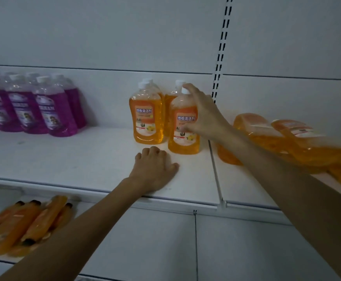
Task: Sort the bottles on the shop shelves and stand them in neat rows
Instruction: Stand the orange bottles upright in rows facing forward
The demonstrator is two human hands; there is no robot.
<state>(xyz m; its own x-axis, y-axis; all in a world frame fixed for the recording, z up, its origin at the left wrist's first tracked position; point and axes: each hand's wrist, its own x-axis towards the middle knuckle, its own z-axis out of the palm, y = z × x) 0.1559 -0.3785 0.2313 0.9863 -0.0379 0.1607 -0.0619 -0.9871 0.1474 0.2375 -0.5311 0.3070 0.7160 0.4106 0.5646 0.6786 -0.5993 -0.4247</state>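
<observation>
Several orange bottles stand upright on the white shelf (84,157). My right hand (202,112) grips the front right orange bottle (182,136) around its neck and upper body. Another orange bottle (147,116) stands just left of it, with two more partly hidden behind. My left hand (155,171) rests on the shelf in front of these bottles, fingers loosely curled, holding nothing. More orange bottles (287,142) lie on their sides on the shelf section to the right, under my right forearm.
Purple bottles (44,110) stand in rows at the shelf's left end. On the lower shelf at bottom left lie orange pouches (23,224) with dark caps. A slotted upright (220,53) divides the back panel. Bare shelf lies between the purple and orange groups.
</observation>
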